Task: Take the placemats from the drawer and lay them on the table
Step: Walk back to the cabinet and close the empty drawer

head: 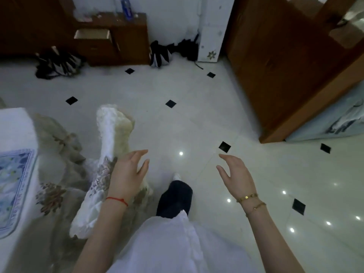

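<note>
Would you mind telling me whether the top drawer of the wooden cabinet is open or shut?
Open: the top drawer juts out from the wooden cabinet, showing its pale inside.

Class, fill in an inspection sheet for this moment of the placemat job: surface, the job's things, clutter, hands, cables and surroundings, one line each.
Surface: white table at the left edge; glossy white tiled floor with small black diamonds.
Job's things: blue-patterned placemat lies on the table; drawer of the far wooden cabinet stands open.
Clutter: dark bags on the floor beside the cabinet, bottle on top of it.
Hands: left hand and right hand both open, holding nothing.
Cables: nothing seen.
Surroundings: fabric-covered chair beside the table, wooden door on the right.
</note>
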{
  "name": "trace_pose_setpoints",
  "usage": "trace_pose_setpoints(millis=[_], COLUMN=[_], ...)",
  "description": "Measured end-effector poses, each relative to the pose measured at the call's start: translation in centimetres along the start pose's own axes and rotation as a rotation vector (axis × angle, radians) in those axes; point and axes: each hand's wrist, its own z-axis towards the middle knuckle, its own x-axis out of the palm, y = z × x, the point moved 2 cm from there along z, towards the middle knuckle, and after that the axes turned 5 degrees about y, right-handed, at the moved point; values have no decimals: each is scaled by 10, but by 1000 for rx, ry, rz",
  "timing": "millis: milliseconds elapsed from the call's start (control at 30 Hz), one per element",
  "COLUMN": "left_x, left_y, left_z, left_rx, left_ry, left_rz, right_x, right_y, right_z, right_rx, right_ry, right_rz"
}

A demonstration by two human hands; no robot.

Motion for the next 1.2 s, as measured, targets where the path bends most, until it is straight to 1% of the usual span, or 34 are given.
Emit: trace_pose_setpoints(millis=[133,300,400,767,867,967,1100,1200], left_x=[-6,-33,-46,-72,-95,-126,-162,-180], left_y=[11,26,38,133,158,189,234,272], left_z=[107,248,308,531,601,665,725,760], left_rx=[-80,-84,-105,-274,-321,-368,-443,-514], left_ry=[-32,-116,-129,-189,-245,-313,-362,-392], left_rz=[-27,47,79,91,84,95,98,95], right_x=[-4,-22,-23,32,40,45,63,91], right_y=[1,15,22,69,96,138,204,246], right_z=[126,290,358,653,747,841,942,1003], right_rx=[-74,-140,-147,-269,-332,-404,-527,-582], right_ry=[12,12,29,123,157,170,177,209], right_rz=[31,2,4,43,33,26,11,8])
